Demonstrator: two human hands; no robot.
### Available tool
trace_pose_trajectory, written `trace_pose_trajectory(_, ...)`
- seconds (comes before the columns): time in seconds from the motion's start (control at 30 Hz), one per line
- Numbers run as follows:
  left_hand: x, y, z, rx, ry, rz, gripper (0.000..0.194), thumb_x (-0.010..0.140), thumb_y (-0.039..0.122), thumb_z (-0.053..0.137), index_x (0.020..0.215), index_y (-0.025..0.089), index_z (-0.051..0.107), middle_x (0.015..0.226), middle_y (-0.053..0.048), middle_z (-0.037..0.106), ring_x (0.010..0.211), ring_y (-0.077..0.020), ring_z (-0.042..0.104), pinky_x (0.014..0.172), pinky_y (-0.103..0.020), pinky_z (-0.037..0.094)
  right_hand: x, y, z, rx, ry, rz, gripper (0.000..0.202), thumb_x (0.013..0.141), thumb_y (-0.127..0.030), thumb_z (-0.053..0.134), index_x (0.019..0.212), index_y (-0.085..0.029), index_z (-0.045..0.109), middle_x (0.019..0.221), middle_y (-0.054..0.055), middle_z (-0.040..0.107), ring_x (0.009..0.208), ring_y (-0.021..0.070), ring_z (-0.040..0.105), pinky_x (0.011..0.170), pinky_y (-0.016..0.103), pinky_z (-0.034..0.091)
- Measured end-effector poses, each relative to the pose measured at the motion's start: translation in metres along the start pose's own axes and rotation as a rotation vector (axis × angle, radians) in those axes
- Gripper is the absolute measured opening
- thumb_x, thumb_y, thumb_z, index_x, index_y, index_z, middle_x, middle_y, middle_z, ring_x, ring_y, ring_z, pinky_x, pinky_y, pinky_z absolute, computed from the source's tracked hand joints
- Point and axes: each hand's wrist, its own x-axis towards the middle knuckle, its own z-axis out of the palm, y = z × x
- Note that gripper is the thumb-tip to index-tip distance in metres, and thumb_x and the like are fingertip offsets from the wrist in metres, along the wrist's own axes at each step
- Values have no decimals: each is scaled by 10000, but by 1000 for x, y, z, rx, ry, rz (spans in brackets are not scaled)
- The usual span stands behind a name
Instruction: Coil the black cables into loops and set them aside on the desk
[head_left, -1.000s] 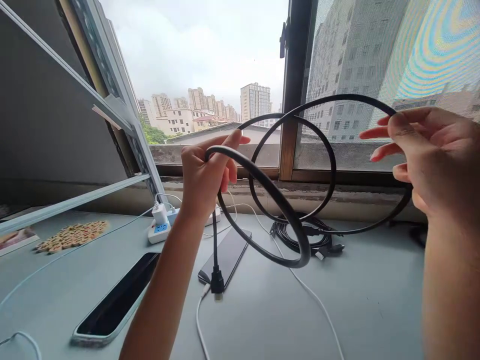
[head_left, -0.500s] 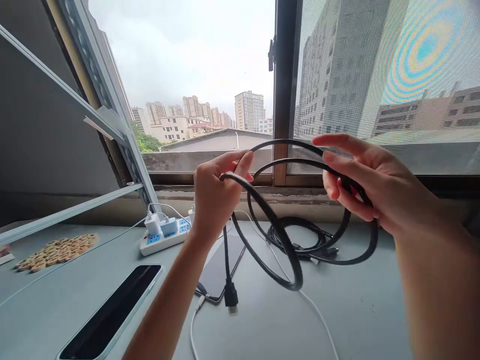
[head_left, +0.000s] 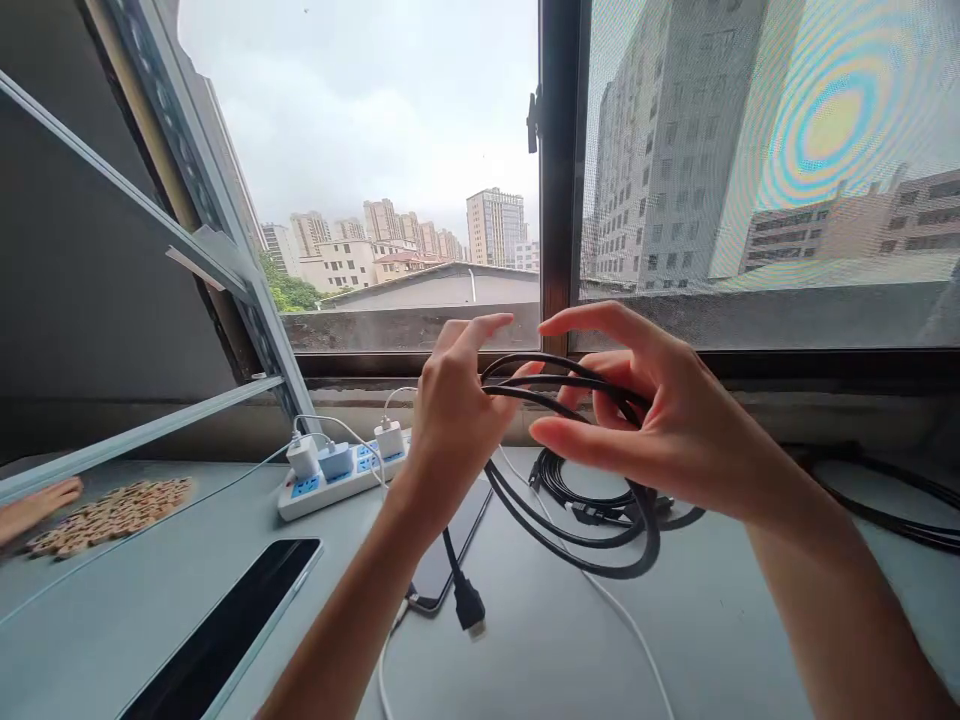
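Note:
A thick black cable (head_left: 585,565) hangs in several loops in front of the window, held up by my left hand (head_left: 465,405), whose fingers close round the loops' left side. One end, with a black plug (head_left: 469,604), dangles below that hand over a dark flat device (head_left: 450,560). My right hand (head_left: 637,405) is at the right side of the loops, thumb and index finger spread apart, the other fingers curled behind the cable. A second black cable (head_left: 574,485) lies coiled on the table behind the held loops.
A white power strip (head_left: 337,487) with chargers and a phone (head_left: 225,625) lie at the left. Beyond are small wooden pieces (head_left: 112,515) and another person's hand (head_left: 45,505). More black cable (head_left: 892,495) lies far right. A white cord (head_left: 626,620) crosses the table.
The loops are drawn together into a smaller bundle. My right hand has moved left, towards my left hand, and its thumb and index finger have spread. Another person's hand has appeared at the left edge.

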Motion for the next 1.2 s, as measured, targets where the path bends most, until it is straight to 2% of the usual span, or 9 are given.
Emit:
trace_pose_trajectory(0.13, -4, 8, 3, 19, 145, 59, 392, 694, 7, 617, 1000, 247, 669, 992, -28, 597, 650, -144, 524, 573, -277, 415, 2, 6, 5, -113, -75, -33, 441, 728, -212, 699, 1139, -299, 567, 753, -46, 601, 500, 62, 450, 413, 192, 381)
trace_pose_trajectory(0.3, 1, 3, 3, 0, 212, 71, 230, 768, 119, 640, 966, 233, 669, 958, -32, 627, 814, -191, 566, 712, -307, 442, 4, 6, 0, -120, 19, -79, 300, 801, -234, 643, 1089, -302, 599, 743, -39, 636, 528, 85, 508, 434, 218, 374)
trace_pose_trajectory(0.43, 6, -10, 8, -288, 104, -129, 92, 797, 279, 634, 813, 199, 677, 710, -13, 624, 590, -143, 539, 532, -256, 397, 5, 3, -1, -85, 280, -159, 186, 801, -218, 652, 963, -303, 623, 771, -39, 672, 574, 105, 569, 446, 239, 370)
trace_pose_trajectory(0.57, 7, -17, 16, -592, -39, -333, 440, 829, 506, 570, 537, 180, 614, 580, -32, 590, 523, -121, 531, 514, -235, 414, 11, 4, -2, 15, 617, -248, 181, 769, -139, 660, 877, -265, 586, 755, -49, 680, 577, 99, 582, 441, 245, 341)
trace_pose_trajectory(0.67, 8, -14, 17, -770, -173, -450, 550, 850, 545, 528, 433, 188, 494, 524, -29, 547, 557, -130, 581, 573, -231, 471, 16, 10, -3, 119, 741, -298, 228, 738, -112, 667, 879, -246, 548, 706, -47, 665, 665, 131, 634, 399, 234, 299)
trace_pose_trajectory(0.77, 9, -10, 14, -918, -203, -541, 608, 858, 531, 522, 403, 198, 294, 409, 18, 381, 413, -109, 507, 435, -225, 410, 19, 19, -8, 94, 682, -226, 223, 736, -178, 690, 916, -238, 571, 604, -71, 612, 550, 109, 593, 412, 221, 366)
trace_pose_trajectory(0.93, 8, -8, 11, -925, 95, -454, 597, 817, 405, 614, 388, 195, 256, 334, 58, 225, 278, -51, 218, 309, -248, 136, 19, 34, -17, -205, 422, 88, 347, 682, -312, 744, 1005, -234, 642, 613, -37, 636, 541, 141, 610, 438, 242, 428)
trace_pose_trajectory(1.1, 4, -8, 14, -651, 293, -248, 582, 760, 403, 681, 373, 190, 302, 348, 60, 247, 317, -49, 222, 346, -269, 107, 20, 32, -8, -309, 475, -13, 326, 706, -341, 726, 1001, -229, 644, 766, -3, 681, 687, 168, 661, 629, 308, 545)
trace_pose_trajectory(1.2, 2, -4, 14, -632, 264, -271, 605, 746, 436, 692, 372, 187, 287, 350, 62, 245, 322, -46, 211, 352, -269, 100, 17, 23, -1, -122, 355, -50, 299, 724, -328, 723, 996, -240, 637, 629, -47, 623, 478, 115, 588, 413, 231, 489)
